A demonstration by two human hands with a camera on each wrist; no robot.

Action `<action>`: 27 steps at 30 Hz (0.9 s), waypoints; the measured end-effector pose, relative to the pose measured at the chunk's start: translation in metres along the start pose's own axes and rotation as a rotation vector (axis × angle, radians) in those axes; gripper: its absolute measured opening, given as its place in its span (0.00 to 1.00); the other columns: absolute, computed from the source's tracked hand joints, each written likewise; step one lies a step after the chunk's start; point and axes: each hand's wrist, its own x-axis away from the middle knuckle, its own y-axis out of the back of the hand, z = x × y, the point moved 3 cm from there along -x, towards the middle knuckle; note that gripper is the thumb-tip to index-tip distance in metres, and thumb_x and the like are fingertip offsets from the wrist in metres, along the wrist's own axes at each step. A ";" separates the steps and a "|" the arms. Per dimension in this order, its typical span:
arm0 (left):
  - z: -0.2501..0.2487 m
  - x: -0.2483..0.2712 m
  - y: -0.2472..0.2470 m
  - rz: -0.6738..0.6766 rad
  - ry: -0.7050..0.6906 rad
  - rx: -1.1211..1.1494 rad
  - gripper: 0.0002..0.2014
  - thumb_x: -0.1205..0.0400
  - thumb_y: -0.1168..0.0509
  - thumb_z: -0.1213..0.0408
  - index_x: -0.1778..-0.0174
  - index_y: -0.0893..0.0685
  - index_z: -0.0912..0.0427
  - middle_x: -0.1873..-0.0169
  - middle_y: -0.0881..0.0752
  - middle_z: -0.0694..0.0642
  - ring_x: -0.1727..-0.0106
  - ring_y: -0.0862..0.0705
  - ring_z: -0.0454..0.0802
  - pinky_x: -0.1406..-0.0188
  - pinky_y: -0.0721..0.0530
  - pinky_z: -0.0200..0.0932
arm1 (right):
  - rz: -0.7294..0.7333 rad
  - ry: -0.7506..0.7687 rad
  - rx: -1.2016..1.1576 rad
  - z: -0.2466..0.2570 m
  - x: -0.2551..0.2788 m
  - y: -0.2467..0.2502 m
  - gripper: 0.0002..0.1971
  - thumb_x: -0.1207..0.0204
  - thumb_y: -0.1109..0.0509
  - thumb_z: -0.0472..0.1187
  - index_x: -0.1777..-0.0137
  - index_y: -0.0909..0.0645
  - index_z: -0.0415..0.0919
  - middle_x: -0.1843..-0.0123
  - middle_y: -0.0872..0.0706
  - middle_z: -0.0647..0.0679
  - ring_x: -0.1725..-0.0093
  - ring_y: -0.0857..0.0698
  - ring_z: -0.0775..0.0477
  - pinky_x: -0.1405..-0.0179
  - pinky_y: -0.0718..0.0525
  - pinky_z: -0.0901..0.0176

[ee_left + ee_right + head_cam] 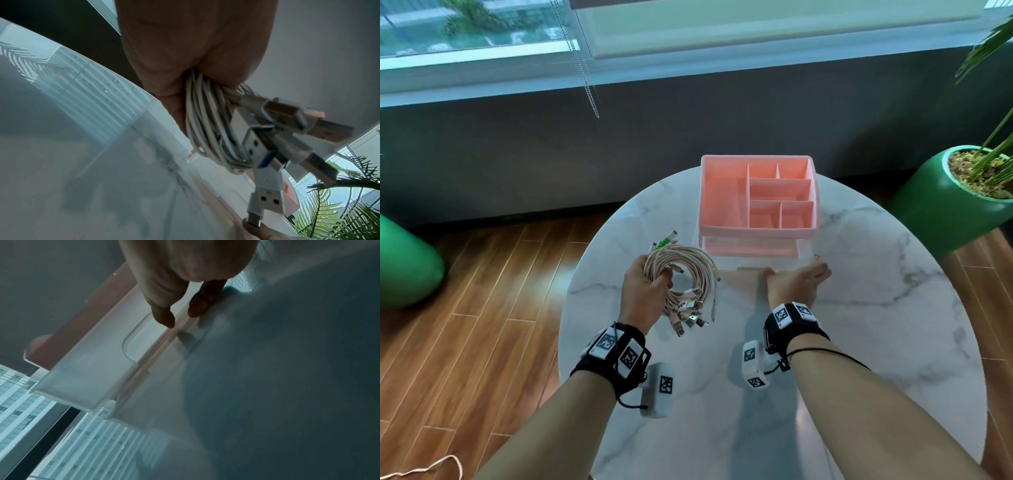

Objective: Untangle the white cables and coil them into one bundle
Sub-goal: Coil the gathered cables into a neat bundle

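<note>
My left hand grips a round coil of white cables just above the marble table, left of the pink organizer. Several USB plugs hang from the coil toward me. The left wrist view shows the cables squeezed in my left hand, with the plugs fanned out below. My right hand lies low at the front of the organizer's translucent drawer, which stands pulled out. In the right wrist view its thumb tip touches the recessed handle of the drawer and a finger lies beside the bottom edge.
The pink organizer with several compartments stands at the back of the round marble table. A green plant pot is on the floor at the right, a green rounded object at the left. A loose cord lies on the wooden floor.
</note>
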 end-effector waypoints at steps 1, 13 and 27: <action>-0.001 0.001 0.001 0.004 -0.006 -0.007 0.06 0.19 0.33 0.72 0.52 0.16 0.57 0.67 0.13 0.57 0.66 0.16 0.52 0.64 0.16 0.52 | 0.007 0.003 0.008 -0.002 0.002 0.002 0.42 0.41 0.14 0.38 0.32 0.36 0.33 0.32 0.30 0.36 0.52 0.15 0.24 0.63 0.15 0.40; -0.013 0.010 -0.002 0.079 -0.053 -0.094 0.05 0.20 0.34 0.72 0.53 0.16 0.60 0.68 0.13 0.56 0.69 0.16 0.50 0.68 0.18 0.47 | 0.090 0.125 0.175 -0.037 0.034 0.034 0.48 0.46 0.14 0.43 0.32 0.41 0.35 0.35 0.30 0.33 0.47 0.18 0.25 0.61 0.14 0.41; -0.038 0.002 -0.025 0.126 -0.016 -0.125 0.03 0.22 0.34 0.73 0.55 0.16 0.64 0.69 0.13 0.57 0.71 0.17 0.52 0.75 0.21 0.41 | 0.403 -0.043 -0.085 -0.035 0.022 0.068 0.33 0.29 0.33 0.56 0.26 0.30 0.42 0.34 0.23 0.41 0.47 0.14 0.37 0.54 0.11 0.41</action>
